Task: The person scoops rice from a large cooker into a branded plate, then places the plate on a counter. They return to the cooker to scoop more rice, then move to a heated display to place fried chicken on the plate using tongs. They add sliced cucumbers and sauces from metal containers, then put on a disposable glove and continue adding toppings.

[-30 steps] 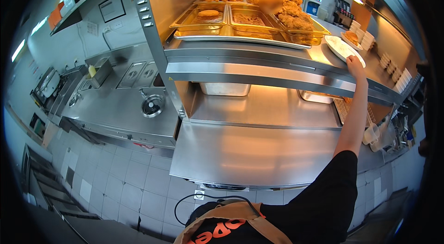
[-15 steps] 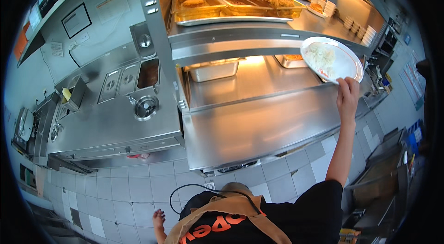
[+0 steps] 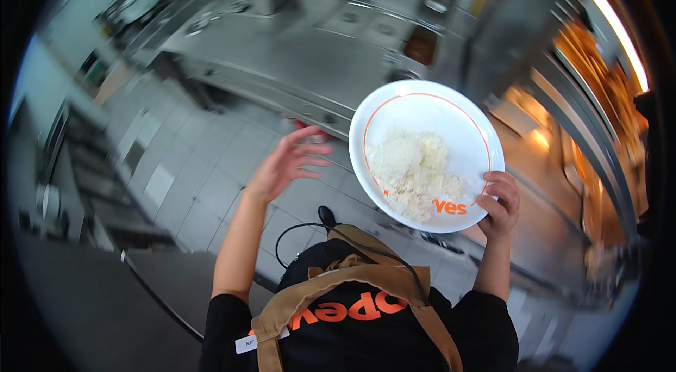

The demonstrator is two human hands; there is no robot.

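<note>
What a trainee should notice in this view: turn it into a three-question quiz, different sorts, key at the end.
1. Which hand holds the white plate?
2. True or false: the left hand is closed in a fist.
3. Fill the gap: on the plate lies white ____.

Key:
1. The right hand, at the plate's edge.
2. False; it is spread open, apart from the plate.
3. Rice.
</note>
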